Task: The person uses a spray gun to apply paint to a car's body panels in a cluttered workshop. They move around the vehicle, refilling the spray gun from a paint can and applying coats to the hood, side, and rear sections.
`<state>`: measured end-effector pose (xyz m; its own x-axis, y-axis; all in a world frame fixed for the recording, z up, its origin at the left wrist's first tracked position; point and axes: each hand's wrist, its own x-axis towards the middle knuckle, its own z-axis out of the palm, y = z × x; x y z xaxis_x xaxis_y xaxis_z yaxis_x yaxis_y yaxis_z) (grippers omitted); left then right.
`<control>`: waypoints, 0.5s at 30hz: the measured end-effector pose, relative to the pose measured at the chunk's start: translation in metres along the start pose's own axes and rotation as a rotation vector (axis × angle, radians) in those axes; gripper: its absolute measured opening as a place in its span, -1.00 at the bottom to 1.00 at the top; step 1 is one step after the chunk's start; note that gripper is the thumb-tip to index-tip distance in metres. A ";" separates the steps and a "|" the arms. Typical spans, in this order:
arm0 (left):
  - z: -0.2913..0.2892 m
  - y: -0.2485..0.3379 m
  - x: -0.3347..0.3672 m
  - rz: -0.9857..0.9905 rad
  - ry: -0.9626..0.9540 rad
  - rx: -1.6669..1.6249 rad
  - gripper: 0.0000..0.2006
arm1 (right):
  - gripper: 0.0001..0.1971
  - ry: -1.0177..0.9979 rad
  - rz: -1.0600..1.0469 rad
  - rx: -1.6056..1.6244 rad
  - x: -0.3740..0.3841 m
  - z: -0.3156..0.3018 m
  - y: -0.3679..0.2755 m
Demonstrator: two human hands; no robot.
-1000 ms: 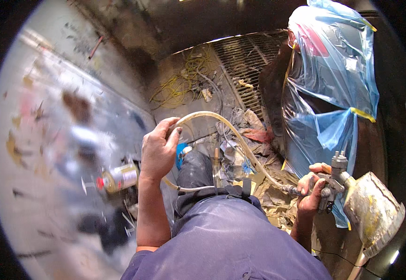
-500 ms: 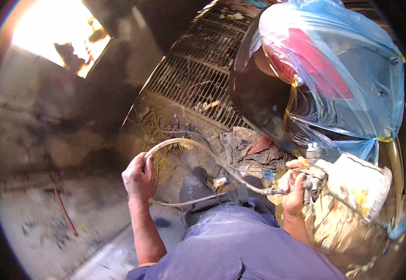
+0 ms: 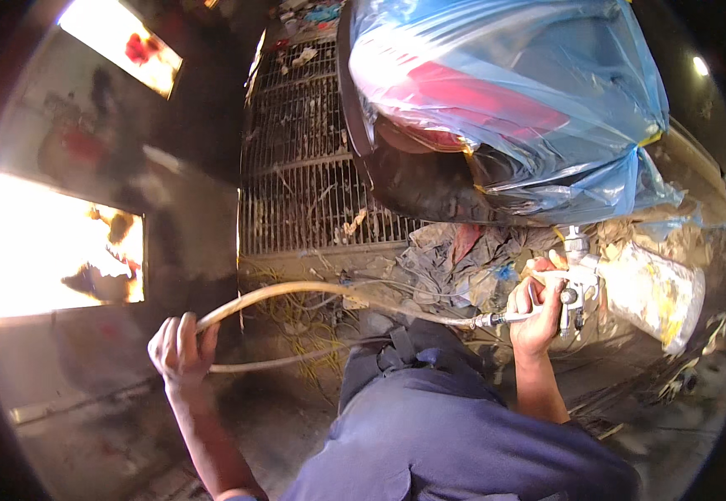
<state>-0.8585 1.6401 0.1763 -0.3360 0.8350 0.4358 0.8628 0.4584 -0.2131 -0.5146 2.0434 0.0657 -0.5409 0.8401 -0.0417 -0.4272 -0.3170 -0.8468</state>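
Observation:
At the left, the fingers of my left hand [image 3: 183, 355] are closed around a pale air hose [image 3: 296, 288]. The hose arcs across in front of me to a metal fitting at the handle of a spray gun [image 3: 578, 288]. My right hand [image 3: 536, 313] grips that gun, its fingers wrapped about the handle and trigger area; I cannot tell whether the trigger is pressed. A whitish paint cup [image 3: 655, 296] with yellow stains sticks out from the gun's right side, tilted. A second length of hose runs back from my left hand toward my waist.
Ahead stands a rounded, dark-edged vehicle part under blue plastic sheeting [image 3: 513, 108], with red showing through. A metal floor grate [image 3: 296, 159] lies left of it. Crumpled paper and cloth [image 3: 446, 259] and tangled yellow cords [image 3: 304, 334] litter the floor. Bright lit panels [image 3: 54, 250] are in the left wall.
My view has turned left, so the covered part sits further left and a second bright panel shows. My left hand has moved left and down with the hose; my right still holds the spray gun.

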 end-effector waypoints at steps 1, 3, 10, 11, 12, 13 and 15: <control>-0.003 -0.009 -0.001 0.017 -0.004 -0.009 -0.65 | -0.46 0.036 -0.019 0.012 0.002 -0.002 0.007; 0.001 -0.022 -0.011 0.027 -0.043 0.021 -0.63 | -0.49 0.091 0.004 0.063 0.002 -0.004 0.013; 0.102 -0.007 -0.055 0.241 -0.126 -0.267 -0.57 | -0.63 0.492 -0.050 -0.145 -0.040 -0.038 0.037; 0.117 0.001 -0.065 0.252 -0.211 -0.301 -0.58 | -0.64 0.544 -0.075 -0.206 -0.045 -0.051 0.050; 0.138 0.006 -0.083 0.275 -0.263 -0.352 -0.58 | -0.66 0.623 -0.063 -0.262 -0.052 -0.061 0.064; 0.160 0.015 -0.098 0.255 -0.303 -0.420 -0.59 | -0.70 0.614 -0.089 -0.263 -0.059 -0.069 0.079; 0.188 0.038 -0.107 0.314 -0.360 -0.437 -0.60 | -0.75 0.783 -0.111 -0.320 -0.063 -0.091 0.127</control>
<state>-0.8606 1.6251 -0.0425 -0.0829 0.9938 0.0743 0.9894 0.0731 0.1255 -0.4692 1.9905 -0.0875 0.1996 0.9583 -0.2045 -0.1591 -0.1742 -0.9718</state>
